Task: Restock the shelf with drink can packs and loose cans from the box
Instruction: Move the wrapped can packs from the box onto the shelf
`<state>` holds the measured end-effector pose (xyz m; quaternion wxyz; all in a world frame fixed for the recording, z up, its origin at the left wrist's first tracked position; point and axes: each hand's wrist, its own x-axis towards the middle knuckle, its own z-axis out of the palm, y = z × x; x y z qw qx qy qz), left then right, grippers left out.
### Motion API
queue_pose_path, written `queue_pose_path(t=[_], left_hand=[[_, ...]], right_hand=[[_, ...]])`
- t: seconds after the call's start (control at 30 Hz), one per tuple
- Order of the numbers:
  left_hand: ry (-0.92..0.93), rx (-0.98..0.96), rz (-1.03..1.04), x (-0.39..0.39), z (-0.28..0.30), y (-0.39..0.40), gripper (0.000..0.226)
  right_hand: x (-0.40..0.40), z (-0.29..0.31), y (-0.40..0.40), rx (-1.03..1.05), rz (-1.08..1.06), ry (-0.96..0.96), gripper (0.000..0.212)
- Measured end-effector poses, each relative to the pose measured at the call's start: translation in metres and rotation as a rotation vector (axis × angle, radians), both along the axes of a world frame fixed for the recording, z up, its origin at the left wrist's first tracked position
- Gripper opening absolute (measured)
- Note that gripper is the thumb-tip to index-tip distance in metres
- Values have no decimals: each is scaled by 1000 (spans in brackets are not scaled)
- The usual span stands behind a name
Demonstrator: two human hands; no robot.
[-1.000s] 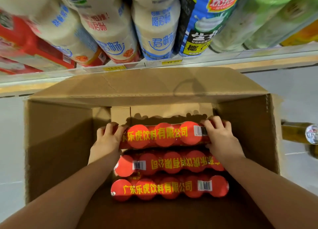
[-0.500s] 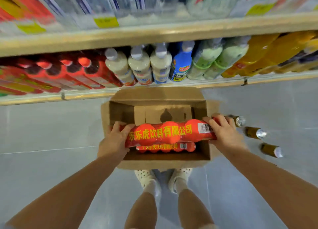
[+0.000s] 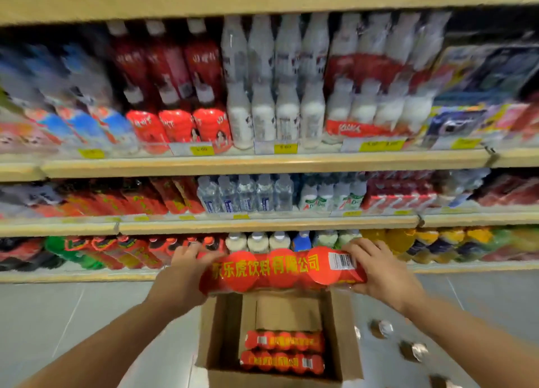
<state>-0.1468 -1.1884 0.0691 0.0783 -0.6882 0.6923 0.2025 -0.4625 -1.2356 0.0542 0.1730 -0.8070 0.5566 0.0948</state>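
A red shrink-wrapped can pack (image 3: 280, 271) with yellow lettering and a barcode is held level in the air above the cardboard box (image 3: 217, 329). My left hand (image 3: 182, 274) grips its left end and my right hand (image 3: 379, 268) grips its right end. Two more red can packs (image 3: 283, 351) lie in the bottom of the open box on the floor. The held pack is in front of the lowest shelf (image 3: 87, 275), at about its height.
Three tiers of wooden shelving hold bottled drinks: red and white bottles (image 3: 262, 96) on top, water bottles (image 3: 245, 193) in the middle, mixed bottles at the bottom. Loose cans (image 3: 382, 328) lie on the grey tile floor right of the box.
Both hands lifted the top can pack out of the box and up to shelf height. The view rose from inside the box to the shelves.
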Motion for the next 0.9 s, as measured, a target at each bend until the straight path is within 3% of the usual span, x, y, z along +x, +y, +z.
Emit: queue_pose_path(t=[0.3, 0.5, 0.63, 0.9], left_hand=[[-27, -438, 4, 8, 125, -23, 80], [-165, -806, -109, 28, 191, -37, 100], [-236, -974, -127, 41, 245, -44, 103], [-245, -1256, -188, 86, 340, -82, 99]], right_hand=[[1, 134, -47, -360, 117, -61, 77], [4, 210, -63, -851, 245, -117, 96], [13, 259, -76, -1035, 279, -155, 95], [54, 335, -104, -1327, 210, -208, 94]])
